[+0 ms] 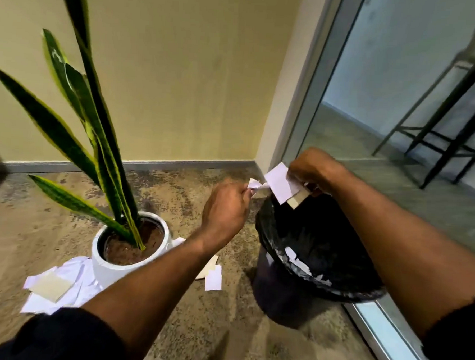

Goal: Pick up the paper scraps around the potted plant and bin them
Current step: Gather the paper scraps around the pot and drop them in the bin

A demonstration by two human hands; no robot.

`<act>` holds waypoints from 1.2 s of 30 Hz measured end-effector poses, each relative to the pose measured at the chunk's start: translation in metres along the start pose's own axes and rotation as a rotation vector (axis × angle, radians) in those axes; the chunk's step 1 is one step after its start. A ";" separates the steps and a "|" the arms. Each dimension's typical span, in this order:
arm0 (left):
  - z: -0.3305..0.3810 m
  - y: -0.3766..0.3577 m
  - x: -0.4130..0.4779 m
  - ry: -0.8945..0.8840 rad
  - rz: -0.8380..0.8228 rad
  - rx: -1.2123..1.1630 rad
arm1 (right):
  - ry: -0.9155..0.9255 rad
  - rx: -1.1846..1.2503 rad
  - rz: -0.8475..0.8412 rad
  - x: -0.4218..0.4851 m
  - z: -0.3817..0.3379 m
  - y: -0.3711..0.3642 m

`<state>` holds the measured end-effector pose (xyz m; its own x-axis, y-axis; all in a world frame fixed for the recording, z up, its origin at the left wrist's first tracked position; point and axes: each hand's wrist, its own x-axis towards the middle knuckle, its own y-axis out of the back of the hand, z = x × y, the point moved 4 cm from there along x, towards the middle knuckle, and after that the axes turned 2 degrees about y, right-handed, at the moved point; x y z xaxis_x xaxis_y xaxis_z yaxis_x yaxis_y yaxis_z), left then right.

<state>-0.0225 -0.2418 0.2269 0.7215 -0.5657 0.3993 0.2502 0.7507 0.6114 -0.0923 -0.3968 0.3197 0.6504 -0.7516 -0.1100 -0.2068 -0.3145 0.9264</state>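
Two hands were pinched shut: my right hand (311, 167) held flat white paper scraps (281, 183) over the black lined bin (317, 255), my left hand (226, 206) a crumpled white scrap (255, 185). Feather-light, floppy; I judged edge pinches best. More loose scraps (57, 288) lay around the white potted plant (108, 266).

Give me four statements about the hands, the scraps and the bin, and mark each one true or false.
1. Both hands hold paper. True: the right hand pinches a white piece, the left hand a crumpled scrap.
2. The bin has a white liner. False: the liner is black.
3. The floor around the pot is cleared. False: scraps lie beside it.
4. Torn paper already lies inside the bin. True.
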 end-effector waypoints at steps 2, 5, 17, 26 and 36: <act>0.022 -0.009 0.008 -0.026 -0.058 0.000 | -0.028 -0.031 -0.011 -0.003 0.020 0.011; 0.049 -0.025 0.008 -0.028 -0.168 0.022 | -0.052 -0.090 -0.031 -0.004 0.046 0.015; 0.059 -0.063 -0.014 0.068 -0.226 0.043 | -0.169 -0.271 -0.231 0.012 0.068 -0.011; 0.016 -0.023 -0.007 0.068 -0.005 0.027 | 0.084 0.061 -0.046 0.006 -0.001 -0.024; -0.092 0.018 -0.041 0.229 -0.049 0.208 | 0.290 0.168 -0.088 -0.022 -0.081 -0.151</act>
<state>0.0121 -0.1732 0.1588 0.8445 -0.4899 0.2164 0.1673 0.6251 0.7624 -0.0161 -0.2861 0.2113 0.8469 -0.5287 -0.0571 -0.2426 -0.4796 0.8433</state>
